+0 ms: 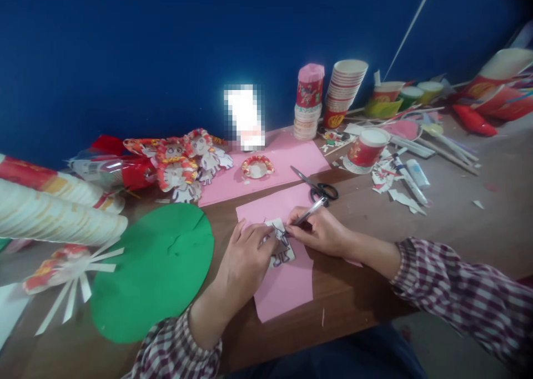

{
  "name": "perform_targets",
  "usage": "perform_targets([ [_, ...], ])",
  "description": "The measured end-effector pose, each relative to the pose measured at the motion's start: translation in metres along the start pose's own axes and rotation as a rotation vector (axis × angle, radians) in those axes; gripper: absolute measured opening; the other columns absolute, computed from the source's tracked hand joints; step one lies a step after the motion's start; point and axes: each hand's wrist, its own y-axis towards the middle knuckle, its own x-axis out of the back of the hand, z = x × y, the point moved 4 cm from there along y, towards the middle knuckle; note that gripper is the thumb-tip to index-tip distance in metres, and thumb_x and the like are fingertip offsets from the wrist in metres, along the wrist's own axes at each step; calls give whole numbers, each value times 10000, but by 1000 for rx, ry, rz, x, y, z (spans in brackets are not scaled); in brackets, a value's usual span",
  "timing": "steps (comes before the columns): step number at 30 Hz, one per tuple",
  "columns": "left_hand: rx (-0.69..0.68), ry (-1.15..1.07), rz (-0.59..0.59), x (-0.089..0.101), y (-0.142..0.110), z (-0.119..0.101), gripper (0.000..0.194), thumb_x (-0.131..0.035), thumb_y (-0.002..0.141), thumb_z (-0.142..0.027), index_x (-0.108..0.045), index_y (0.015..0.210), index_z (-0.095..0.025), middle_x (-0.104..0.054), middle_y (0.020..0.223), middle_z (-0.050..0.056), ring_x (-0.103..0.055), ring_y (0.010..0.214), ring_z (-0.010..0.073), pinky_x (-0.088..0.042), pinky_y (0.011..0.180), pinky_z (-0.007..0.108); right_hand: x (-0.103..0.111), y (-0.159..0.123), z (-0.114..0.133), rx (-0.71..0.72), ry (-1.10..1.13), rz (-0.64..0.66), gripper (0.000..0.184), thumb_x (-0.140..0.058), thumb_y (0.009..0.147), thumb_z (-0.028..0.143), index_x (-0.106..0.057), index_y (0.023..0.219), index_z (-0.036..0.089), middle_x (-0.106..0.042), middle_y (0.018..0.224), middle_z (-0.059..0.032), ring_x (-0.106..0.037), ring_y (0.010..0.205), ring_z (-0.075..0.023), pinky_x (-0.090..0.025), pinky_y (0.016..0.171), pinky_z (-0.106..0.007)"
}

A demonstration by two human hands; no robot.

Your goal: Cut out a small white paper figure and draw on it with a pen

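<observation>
We sat at a brown wooden worktop strewn with paper crafts. Our right hand gripped a pen, its tip at a small white card with dark outlines drawn on it. Our left hand lay over the card's left side, fingers loosely bent, pressing it down. The card rested on a pink sheet. Just beyond the pen lay open scissors with black handles, close to a second pink sheet that held a small red-and-yellow ring with a white middle. To our left were a big green disc, long stacks of paper cups lying on their sides, and a cluster of paper figures. To our right, a red-and-white paper cup stood upside down near white paper scraps and a capped marker. A blue wall rose behind.
</observation>
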Motion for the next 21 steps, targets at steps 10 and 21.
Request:
perform_targets([
  [10,1,2,4,-1,1,1,198,-464,899,-146,-627,1007,-176,-624,1107,100,-558,1066,251,-340,1016,530,0,0,-2,3,-25,-27,87,-533,837,205,-579,789,149,-584,705,-8,-527,619,-115,-399,585,-224],
  [21,3,-8,-3,-1,1,1,205,-485,883,-125,-622,1028,-170,-630,1116,91,-557,1079,257,-345,1019,536,-1,-1,-6,17,-22,-21,88,-537,846,216,-582,816,146,-593,716,-16,-534,622,-119,-402,582,-227],
])
